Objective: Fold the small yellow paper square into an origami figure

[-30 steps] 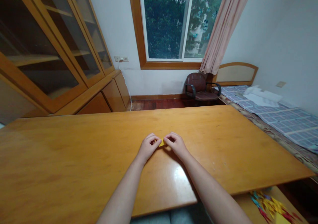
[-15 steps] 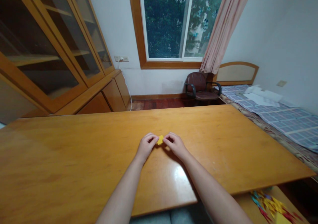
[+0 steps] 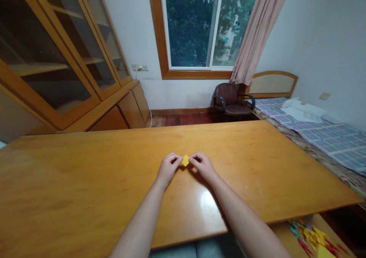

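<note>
A small yellow piece of folded paper [image 3: 185, 160], diamond-shaped from here, is held just above the table between my two hands. The fingertips of my left hand [image 3: 170, 165] pinch its left corner. From the other side, my right hand [image 3: 201, 164] pinches the right corner between thumb and index finger. Both forearms reach in from the near edge of the wooden table [image 3: 94, 181]. The paper's underside is hidden.
At lower right, below the tabletop, a wooden surface holds a pile of coloured folded pieces [image 3: 310, 233] and a yellow sheet [image 3: 326, 251]. Beyond the table stand a brown armchair [image 3: 230, 97], a bed [image 3: 323, 124] and a glass-door cabinet [image 3: 105, 105].
The yellow paper has turned slightly, now showing a more upright diamond shape with a point at the bottom. Both hands stay in nearly the same place, still pinching it.
</note>
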The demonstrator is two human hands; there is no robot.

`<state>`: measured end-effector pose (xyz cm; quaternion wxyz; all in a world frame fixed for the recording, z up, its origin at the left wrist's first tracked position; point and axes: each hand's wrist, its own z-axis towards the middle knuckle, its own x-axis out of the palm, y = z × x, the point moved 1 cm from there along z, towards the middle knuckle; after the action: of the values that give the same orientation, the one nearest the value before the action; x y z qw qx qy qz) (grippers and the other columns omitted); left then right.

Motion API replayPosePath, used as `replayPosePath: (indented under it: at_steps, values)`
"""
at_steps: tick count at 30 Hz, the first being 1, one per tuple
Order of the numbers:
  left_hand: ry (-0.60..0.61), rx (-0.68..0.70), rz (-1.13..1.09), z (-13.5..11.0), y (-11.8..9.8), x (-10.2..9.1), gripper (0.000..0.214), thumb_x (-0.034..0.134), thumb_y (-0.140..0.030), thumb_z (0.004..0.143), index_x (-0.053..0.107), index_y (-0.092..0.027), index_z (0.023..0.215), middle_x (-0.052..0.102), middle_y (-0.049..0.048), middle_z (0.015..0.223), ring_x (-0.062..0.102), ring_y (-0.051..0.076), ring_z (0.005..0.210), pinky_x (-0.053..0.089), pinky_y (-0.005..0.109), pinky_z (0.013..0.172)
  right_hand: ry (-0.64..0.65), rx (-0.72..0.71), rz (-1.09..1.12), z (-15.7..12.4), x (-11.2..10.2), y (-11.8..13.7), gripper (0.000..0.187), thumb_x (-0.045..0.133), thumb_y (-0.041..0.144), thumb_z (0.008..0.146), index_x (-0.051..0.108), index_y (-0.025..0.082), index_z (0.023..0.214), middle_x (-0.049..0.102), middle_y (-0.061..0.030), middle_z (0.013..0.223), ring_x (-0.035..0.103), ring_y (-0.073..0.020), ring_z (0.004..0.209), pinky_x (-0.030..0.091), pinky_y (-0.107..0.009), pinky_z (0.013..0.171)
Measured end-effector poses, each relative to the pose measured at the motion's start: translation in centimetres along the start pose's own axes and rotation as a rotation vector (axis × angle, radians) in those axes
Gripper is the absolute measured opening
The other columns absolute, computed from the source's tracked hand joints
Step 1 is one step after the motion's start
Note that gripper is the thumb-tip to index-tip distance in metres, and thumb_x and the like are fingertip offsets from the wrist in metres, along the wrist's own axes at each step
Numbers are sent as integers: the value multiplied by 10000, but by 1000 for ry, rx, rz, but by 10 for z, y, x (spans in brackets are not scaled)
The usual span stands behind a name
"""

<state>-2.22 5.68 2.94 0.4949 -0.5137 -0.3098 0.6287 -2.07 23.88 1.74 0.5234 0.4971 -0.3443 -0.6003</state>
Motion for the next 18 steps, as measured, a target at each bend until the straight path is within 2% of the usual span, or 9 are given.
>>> replayPosePath:
  at_steps: [18]
  values:
    - [-5, 22, 63, 1, 5, 2, 275, 569, -382, 853, 648, -192, 672, 582, 15, 710, 559, 169, 725, 421, 273, 700, -77, 33, 15, 2, 0, -5, 201, 617, 345, 820, 675, 178, 726, 648, -24, 724, 591, -166, 714, 452, -278, 697]
